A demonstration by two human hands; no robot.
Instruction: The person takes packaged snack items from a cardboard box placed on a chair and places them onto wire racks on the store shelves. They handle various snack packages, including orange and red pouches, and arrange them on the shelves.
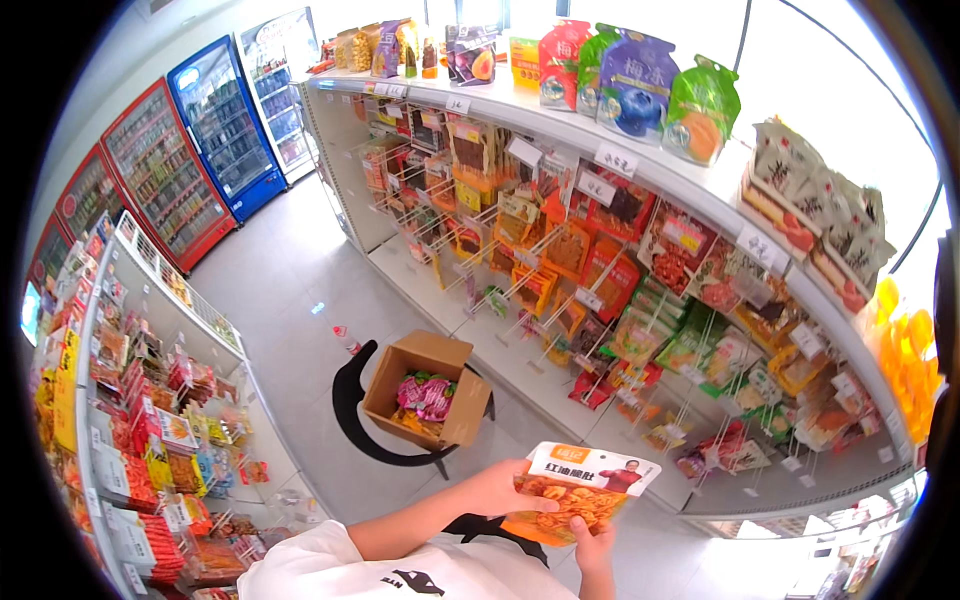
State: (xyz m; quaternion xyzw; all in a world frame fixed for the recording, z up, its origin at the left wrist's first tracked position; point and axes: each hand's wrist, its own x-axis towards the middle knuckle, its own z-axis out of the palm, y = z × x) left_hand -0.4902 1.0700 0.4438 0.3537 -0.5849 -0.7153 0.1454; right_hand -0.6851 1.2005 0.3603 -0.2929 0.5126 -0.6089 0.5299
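Note:
Both my hands are on an orange and white snack packet (582, 480) with printed food on its front, held before my body. My left hand (517, 491) grips its left side, thumb and fingers against the printed front. At the lower right edge, my right hand (592, 541) holds it with the thumb across the front. Beyond the packet, an open cardboard box (459, 409) rests on a black chair (346, 401). Pink packets (426, 396) lie inside the box, with yellow-orange ones (416, 424) partly under them.
A shelf unit (555, 112) with hooks of hanging snack packets curves along the right. Stand-up pouches (637, 86) line its top. Another snack rack (247, 420) flanks the aisle on the left. A bottle (346, 340) is beside the chair, and glass-door fridges (225, 131) stand farther back.

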